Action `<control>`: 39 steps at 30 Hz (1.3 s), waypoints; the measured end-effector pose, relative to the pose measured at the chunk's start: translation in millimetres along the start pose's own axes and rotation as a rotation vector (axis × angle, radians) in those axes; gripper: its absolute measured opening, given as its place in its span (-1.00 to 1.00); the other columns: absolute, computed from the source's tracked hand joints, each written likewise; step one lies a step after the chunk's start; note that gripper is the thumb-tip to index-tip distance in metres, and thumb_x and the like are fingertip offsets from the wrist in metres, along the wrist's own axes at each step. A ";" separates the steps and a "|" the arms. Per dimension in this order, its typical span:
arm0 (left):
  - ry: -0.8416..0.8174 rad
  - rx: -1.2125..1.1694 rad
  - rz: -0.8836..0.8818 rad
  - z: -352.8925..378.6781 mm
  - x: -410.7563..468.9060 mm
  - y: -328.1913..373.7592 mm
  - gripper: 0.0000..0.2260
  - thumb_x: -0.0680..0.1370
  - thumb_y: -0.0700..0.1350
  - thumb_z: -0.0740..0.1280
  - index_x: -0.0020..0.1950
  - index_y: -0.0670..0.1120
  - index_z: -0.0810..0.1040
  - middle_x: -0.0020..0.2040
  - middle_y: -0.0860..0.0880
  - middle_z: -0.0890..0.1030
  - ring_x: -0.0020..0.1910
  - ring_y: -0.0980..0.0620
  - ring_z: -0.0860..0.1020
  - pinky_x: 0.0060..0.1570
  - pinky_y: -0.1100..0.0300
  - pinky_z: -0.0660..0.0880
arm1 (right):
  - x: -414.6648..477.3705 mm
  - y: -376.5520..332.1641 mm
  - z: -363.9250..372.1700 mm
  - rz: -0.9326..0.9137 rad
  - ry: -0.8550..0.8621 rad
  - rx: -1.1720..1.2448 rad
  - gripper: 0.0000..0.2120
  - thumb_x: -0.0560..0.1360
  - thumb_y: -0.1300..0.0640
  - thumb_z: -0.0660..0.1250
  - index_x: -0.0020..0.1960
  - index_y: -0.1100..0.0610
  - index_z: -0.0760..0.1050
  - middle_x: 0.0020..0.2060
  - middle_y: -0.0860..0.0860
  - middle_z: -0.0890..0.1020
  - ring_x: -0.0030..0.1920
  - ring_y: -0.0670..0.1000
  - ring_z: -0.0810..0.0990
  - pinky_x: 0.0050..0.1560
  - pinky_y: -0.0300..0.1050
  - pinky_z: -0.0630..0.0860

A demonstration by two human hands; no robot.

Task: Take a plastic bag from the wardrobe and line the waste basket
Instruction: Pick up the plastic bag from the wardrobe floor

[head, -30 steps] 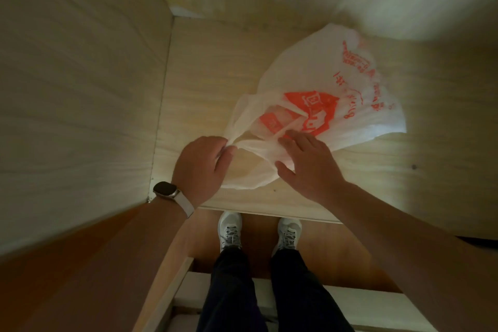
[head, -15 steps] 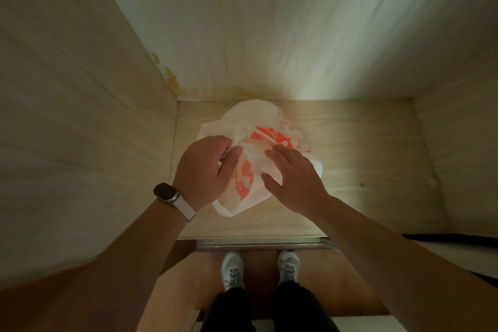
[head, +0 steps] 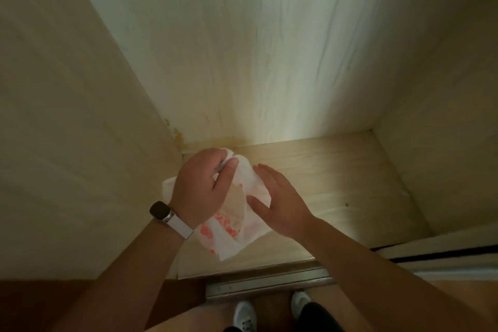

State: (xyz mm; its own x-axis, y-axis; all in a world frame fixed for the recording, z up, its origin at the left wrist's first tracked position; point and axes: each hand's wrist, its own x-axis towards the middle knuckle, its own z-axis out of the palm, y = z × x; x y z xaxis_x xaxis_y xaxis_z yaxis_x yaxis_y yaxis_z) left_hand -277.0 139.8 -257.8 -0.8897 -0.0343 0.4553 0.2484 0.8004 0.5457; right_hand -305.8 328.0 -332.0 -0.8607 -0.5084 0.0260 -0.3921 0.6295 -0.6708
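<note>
A white plastic bag with orange print hangs crumpled above the wardrobe's pale wooden floor, near its left rear corner. My left hand, with a watch on its wrist, pinches the bag's upper part between thumb and fingers. My right hand lies flat against the bag's right side, fingers straight and thumb under a fold. The bag's lower end dangles below both hands. No waste basket is in view.
The wardrobe's left wall, back wall and right wall enclose the space. A metal sliding track runs along the front edge. My white shoes stand on brown floor below it.
The bag has gone from spread on the wardrobe floor to bunched up between my hands and lifted. The view has tilted up, and more of the back wall shows.
</note>
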 end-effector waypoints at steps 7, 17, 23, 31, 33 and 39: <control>0.079 0.076 -0.025 -17.3 -10.6 35.2 -0.73 0.61 -0.01 0.17 -0.27 -0.05 0.37 -0.37 0.10 0.36 -0.33 0.09 0.35 -0.31 0.32 0.27 | -10.5 1.7 -8.6 -0.069 -0.033 0.093 -0.34 0.55 -0.27 0.18 0.55 -0.02 0.14 0.52 -0.07 0.25 0.49 -0.09 0.17 0.49 -0.13 0.11; 0.245 0.256 -0.196 -22.2 -43.2 110.0 -0.64 0.62 0.01 0.17 -0.29 -0.17 0.40 -0.40 -0.04 0.34 -0.39 -0.02 0.37 -0.39 0.08 0.31 | -29.3 7.1 -49.5 -0.250 -0.172 0.242 -0.41 0.54 -0.23 0.22 0.50 -0.09 0.18 0.46 -0.13 0.29 0.43 -0.12 0.27 0.44 0.00 0.32; 0.385 0.348 -0.361 -22.5 -85.4 160.5 -0.65 0.61 0.08 0.17 -0.20 -0.15 0.48 -0.38 -0.07 0.45 -0.38 0.00 0.43 -0.38 0.03 0.38 | -60.0 1.9 -70.2 -0.392 -0.292 0.279 -0.46 0.56 -0.11 0.28 0.48 -0.12 0.18 0.41 -0.16 0.29 0.30 -0.20 0.24 0.36 -0.15 0.29; 0.552 0.471 -0.588 -50.4 -165.6 213.2 -0.81 0.58 0.05 0.23 -0.16 -0.01 0.48 -0.34 0.08 0.52 -0.35 0.08 0.49 -0.41 0.19 0.42 | -105.9 -35.9 -43.0 -0.595 -0.476 0.282 -0.46 0.56 -0.19 0.23 0.48 -0.14 0.16 0.43 -0.17 0.28 0.36 -0.22 0.21 0.43 -0.12 0.24; 0.605 0.494 -0.639 -59.9 -184.5 225.3 -0.82 0.57 0.04 0.24 -0.16 -0.01 0.50 -0.35 0.10 0.52 -0.37 0.07 0.50 -0.42 0.14 0.43 | -117.4 -49.8 -34.1 -0.653 -0.518 0.273 -0.40 0.51 -0.28 0.17 0.48 -0.12 0.18 0.43 -0.17 0.29 0.33 -0.26 0.18 0.41 -0.15 0.22; 0.741 0.518 -0.765 -84.8 -239.7 250.8 -0.86 0.55 0.02 0.24 -0.21 0.19 0.40 -0.34 0.15 0.50 -0.30 0.06 0.50 -0.40 0.24 0.40 | -154.4 -93.5 3.9 -0.811 -0.642 0.234 -0.49 0.55 -0.28 0.17 0.43 -0.22 0.12 0.41 -0.24 0.30 0.36 -0.19 0.29 0.36 -0.13 0.34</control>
State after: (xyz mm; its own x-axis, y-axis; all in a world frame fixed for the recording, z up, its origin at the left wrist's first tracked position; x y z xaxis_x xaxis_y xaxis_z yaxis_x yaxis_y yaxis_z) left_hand 31.0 298.0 -170.3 -0.2582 -0.8118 0.5237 -0.5890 0.5620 0.5807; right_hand -135.0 345.4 -276.1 -0.0105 -0.9838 0.1792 -0.6413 -0.1309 -0.7560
